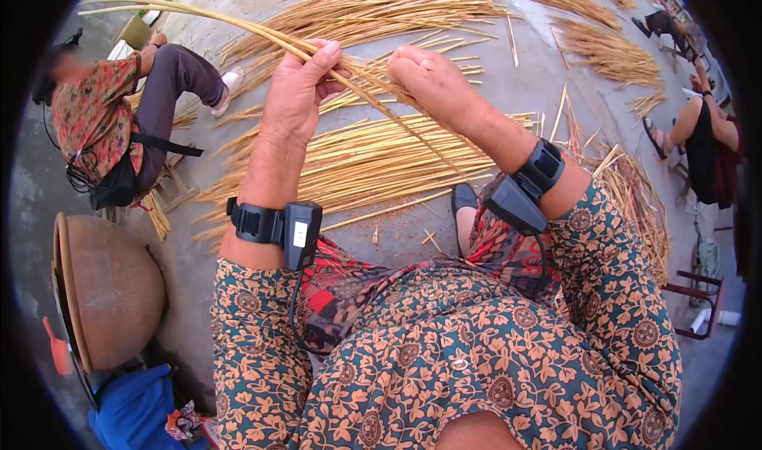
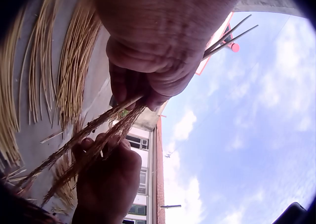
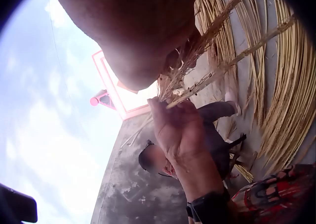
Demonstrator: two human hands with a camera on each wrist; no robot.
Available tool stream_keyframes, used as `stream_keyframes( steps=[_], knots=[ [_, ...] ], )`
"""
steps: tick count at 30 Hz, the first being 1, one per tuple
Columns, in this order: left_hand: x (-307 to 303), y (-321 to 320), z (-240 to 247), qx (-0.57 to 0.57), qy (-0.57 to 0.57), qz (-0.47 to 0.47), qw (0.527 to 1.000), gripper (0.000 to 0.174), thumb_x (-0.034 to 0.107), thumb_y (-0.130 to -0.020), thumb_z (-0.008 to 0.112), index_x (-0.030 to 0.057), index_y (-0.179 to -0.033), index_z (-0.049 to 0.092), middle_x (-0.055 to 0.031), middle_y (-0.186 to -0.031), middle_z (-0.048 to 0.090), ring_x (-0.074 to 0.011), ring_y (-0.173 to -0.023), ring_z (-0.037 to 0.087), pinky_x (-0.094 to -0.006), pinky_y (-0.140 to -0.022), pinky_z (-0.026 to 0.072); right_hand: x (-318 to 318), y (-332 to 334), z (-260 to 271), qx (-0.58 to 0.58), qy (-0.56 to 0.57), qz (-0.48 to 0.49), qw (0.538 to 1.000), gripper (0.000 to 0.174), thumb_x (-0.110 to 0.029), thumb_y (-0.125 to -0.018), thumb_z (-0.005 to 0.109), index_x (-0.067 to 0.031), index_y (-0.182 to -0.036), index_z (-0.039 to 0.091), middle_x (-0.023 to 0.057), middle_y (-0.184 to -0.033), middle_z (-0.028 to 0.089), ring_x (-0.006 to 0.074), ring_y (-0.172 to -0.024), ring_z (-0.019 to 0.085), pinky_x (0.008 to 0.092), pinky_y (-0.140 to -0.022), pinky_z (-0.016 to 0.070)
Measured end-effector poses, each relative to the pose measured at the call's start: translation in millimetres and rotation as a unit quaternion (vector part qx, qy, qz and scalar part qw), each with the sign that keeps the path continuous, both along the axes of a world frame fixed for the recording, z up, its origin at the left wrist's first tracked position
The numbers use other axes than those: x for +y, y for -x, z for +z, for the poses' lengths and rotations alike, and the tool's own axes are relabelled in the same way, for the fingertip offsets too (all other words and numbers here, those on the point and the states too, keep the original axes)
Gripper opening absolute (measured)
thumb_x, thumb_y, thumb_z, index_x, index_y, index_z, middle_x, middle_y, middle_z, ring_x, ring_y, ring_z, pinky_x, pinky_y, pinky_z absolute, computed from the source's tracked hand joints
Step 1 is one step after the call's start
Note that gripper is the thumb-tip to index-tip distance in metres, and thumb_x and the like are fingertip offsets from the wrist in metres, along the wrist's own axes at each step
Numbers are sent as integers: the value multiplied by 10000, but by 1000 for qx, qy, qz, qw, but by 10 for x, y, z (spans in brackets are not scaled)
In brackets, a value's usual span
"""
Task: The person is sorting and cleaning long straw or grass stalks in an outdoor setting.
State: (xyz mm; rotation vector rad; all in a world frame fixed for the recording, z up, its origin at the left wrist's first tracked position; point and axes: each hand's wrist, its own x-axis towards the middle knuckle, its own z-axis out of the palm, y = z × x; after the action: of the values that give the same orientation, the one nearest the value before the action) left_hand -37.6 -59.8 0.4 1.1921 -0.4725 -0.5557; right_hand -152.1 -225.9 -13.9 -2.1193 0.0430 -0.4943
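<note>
A few long straw stalks with brushy heads are held up in front of the body. My left hand pinches them between thumb and fingers, their bare ends reaching to the upper left. Close by on the right, my right hand has its fingers curled round the brushy part, which slants down to the right. The left wrist view shows the left hand above the right hand, the seed heads passing between them. In the right wrist view the left hand pinches the stalks near the heads.
Rows of straw lie on the concrete ground ahead, with more bundles at the upper right. A large clay basin stands at the left above a blue cloth. One person sits at the left, another at the right.
</note>
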Motion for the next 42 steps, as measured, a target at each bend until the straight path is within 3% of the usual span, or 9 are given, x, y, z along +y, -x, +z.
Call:
stream_keyframes(
  steps=[4, 7, 8, 12, 16, 19, 24, 34, 42],
  knots=[
    [233, -293, 56, 2, 16, 56, 998, 149, 182, -856, 653, 79, -927, 572, -20, -782, 614, -116, -668, 620, -233, -579, 537, -187, 80, -18, -26, 73, 63, 995, 234, -207, -858, 452, -16, -762, 546, 38, -710, 531, 122, -681, 520, 266, -636, 431],
    [206, -223, 53, -33, -58, 22, 998, 170, 197, -851, 662, 79, -933, 572, -10, -775, 604, -108, -657, 613, -226, -576, 532, -239, 93, 80, 68, -1, 15, 998, 290, -277, -873, 509, -9, -786, 574, 38, -724, 568, 121, -707, 536, 277, -658, 439],
    [173, -152, 55, -49, -75, -5, 996, 202, 217, -852, 662, 73, -961, 573, 1, -767, 592, -93, -653, 591, -217, -567, 499, -234, 69, 82, 88, 0, -18, 996, 401, -394, -825, 627, -14, -954, 617, 108, -822, 613, 175, -713, 571, 311, -648, 467],
    [-15, 29, 18, -168, -168, -147, 960, 202, 224, -873, 641, 67, -993, 597, 20, -782, 588, -69, -674, 550, -204, -601, 456, -84, -40, 74, -43, -183, 56, 981, 531, -424, -800, 681, 1, -1110, 607, 80, -939, 626, 152, -826, 570, 296, -715, 471],
    [-231, 346, 11, -241, -225, -214, 920, 180, 242, -867, 646, 76, -935, 631, 51, -756, 556, -52, -647, 470, -201, -584, 407, -109, -1, 254, 84, -262, 151, 949, 432, -384, -809, 683, -33, -1056, 642, 35, -845, 631, 110, -766, 566, 238, -667, 451],
    [-231, 400, 11, -195, -216, -222, 931, 218, 271, -875, 636, 71, -961, 638, 53, -752, 557, -47, -650, 467, -202, -581, 397, -182, -5, 202, 84, -242, 121, 959, 341, -364, -810, 689, -59, -962, 664, 7, -791, 625, 100, -711, 554, 225, -630, 438],
    [-83, 307, -60, 14, -155, -227, 961, 439, 356, -976, 392, -33, -1110, 545, -119, -931, 643, -184, -879, 634, -282, -797, 516, -502, 32, 229, 37, -354, 53, 933, 258, -336, -816, 699, -86, -863, 651, -29, -752, 607, 34, -676, 540, 176, -584, 443],
    [188, 303, -139, 1, -124, -214, 969, 218, 219, -906, 570, 30, -996, 628, -22, -865, 634, -97, -751, 595, -241, -697, 503, -606, 63, 186, 7, -378, 81, 922, 261, -284, -868, 642, -43, -969, 643, -16, -817, 616, 25, -693, 544, 144, -531, 448],
    [155, 354, -122, -106, -181, -166, 964, 182, 183, -850, 645, 37, -957, 629, 0, -791, 613, -76, -706, 569, -217, -659, 470, -526, 45, 207, -4, -345, 37, 938, 249, -324, -838, 674, -82, -890, 652, -14, -784, 634, 41, -701, 561, 162, -543, 417]
  ],
)
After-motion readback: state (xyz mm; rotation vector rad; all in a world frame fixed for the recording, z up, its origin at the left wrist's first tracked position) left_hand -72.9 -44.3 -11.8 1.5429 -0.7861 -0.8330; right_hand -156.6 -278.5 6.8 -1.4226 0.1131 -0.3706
